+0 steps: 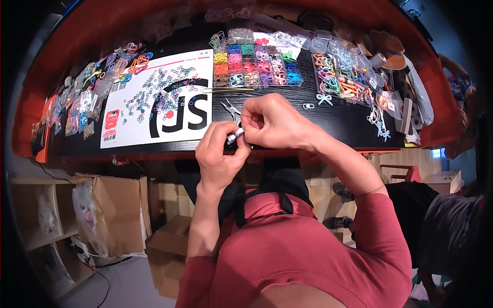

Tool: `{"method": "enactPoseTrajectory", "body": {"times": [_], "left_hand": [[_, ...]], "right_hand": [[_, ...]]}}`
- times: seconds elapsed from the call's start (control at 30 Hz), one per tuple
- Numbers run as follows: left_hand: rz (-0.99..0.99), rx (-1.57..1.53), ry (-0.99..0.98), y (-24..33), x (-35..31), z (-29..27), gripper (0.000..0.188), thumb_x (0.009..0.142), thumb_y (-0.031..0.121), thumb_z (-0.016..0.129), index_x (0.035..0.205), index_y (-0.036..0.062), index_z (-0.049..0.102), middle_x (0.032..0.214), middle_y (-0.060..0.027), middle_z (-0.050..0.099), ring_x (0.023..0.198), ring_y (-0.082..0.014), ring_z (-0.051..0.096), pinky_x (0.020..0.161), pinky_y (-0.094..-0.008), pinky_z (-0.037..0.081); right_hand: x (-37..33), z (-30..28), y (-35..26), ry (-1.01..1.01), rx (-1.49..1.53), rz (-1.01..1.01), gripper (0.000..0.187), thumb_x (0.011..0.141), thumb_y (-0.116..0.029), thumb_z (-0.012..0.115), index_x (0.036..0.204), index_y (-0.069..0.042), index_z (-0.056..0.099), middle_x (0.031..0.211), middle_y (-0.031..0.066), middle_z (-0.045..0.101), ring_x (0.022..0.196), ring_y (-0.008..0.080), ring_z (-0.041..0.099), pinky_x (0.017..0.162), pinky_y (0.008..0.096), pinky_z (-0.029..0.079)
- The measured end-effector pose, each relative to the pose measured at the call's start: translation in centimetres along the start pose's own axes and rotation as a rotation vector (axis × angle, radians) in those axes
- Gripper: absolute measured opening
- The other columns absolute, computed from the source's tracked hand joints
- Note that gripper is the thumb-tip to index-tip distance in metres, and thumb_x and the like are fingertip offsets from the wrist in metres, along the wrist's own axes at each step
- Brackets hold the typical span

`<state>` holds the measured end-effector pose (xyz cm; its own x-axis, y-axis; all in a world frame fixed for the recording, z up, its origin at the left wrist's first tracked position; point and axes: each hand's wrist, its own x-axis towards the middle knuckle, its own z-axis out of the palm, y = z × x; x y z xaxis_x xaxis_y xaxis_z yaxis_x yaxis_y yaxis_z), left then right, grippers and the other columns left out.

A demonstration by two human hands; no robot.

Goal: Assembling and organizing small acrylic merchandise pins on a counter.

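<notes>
Nearest the lens, lower centre of the frame: a red-sleeved torso, two forearms rising from it. Just above, both hands meeting at the middle of the frame, over the near edge of the black surface [334, 115]. Left hand [221, 151] curled, pinching a small white piece [236, 135] between thumb and fingertips; right hand [275, 123] closed over it from above, fingers pressed to the same piece. Held close and steadied by two hands, probably because so small. One pair of pliers [230, 107] lying just beyond the hands, within easy reach. One white printed sheet [154, 95] at centre left, strewn with loose rings too many to count. One clear compartment box [257, 64] at upper centre, sorted by colour. Heaps of coloured clasps [341, 77] at upper right, uncountable.
</notes>
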<state>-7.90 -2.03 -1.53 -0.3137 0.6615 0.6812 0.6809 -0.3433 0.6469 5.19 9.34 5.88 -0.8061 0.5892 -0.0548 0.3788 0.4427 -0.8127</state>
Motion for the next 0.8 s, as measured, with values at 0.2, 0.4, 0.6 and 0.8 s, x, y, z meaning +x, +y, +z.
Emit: {"method": "enactPoseTrajectory", "body": {"times": [0.2, 0.4, 0.6, 0.8], "left_hand": [[-0.087, -0.036, 0.072, -0.9, -0.7, -1.1, 0.022, 0.075, -0.009, 0.070, 0.094, 0.0003, 0.062, 0.085, -0.0083, 0.065, 0.073, -0.0175, 0.063, 0.068, -0.0289, 0.052], [-0.226, -0.125, 0.126, -2.7, -1.4, -2.9, 0.018, 0.082, -0.010, 0.066, 0.098, -0.0027, 0.062, 0.093, -0.0076, 0.066, 0.080, -0.0127, 0.065, 0.073, -0.0244, 0.052], [-0.147, -0.190, 0.180, -1.9, -0.9, -3.3, 0.020, 0.081, -0.012, 0.065, 0.099, -0.0041, 0.060, 0.093, -0.0118, 0.066, 0.084, -0.0162, 0.066, 0.075, -0.0271, 0.054], [-0.008, -0.114, 0.216, -1.2, -0.7, -3.4, 0.023, 0.078, -0.014, 0.066, 0.099, -0.0039, 0.060, 0.095, -0.0136, 0.066, 0.083, -0.0182, 0.065, 0.074, -0.0278, 0.053]], "right_hand": [[0.1, 1.4, 0.3, 0.114, 0.148, -0.115, 0.015, 0.078, -0.013, 0.067, 0.082, 0.001, 0.065, 0.067, 0.0126, 0.064, 0.060, 0.0239, 0.064, 0.060, 0.0372, 0.050], [-2.8, 4.1, 0.5, 0.394, -0.709, -0.213, 0.084, 0.073, -0.046, 0.082, 0.130, 0.006, 0.050, 0.123, 0.0191, 0.056, 0.111, 0.0359, 0.054, 0.089, 0.0467, 0.044], [-2.5, 5.4, 1.3, 0.305, -0.667, -0.215, 0.073, 0.071, -0.040, 0.084, 0.119, 0.007, 0.055, 0.112, 0.0188, 0.056, 0.105, 0.0364, 0.054, 0.087, 0.0440, 0.046], [-2.6, 3.3, 1.8, 0.317, -0.505, -0.171, 0.036, 0.075, -0.012, 0.069, 0.103, 0.004, 0.053, 0.095, 0.0194, 0.059, 0.091, 0.0345, 0.059, 0.081, 0.0431, 0.049]]}}
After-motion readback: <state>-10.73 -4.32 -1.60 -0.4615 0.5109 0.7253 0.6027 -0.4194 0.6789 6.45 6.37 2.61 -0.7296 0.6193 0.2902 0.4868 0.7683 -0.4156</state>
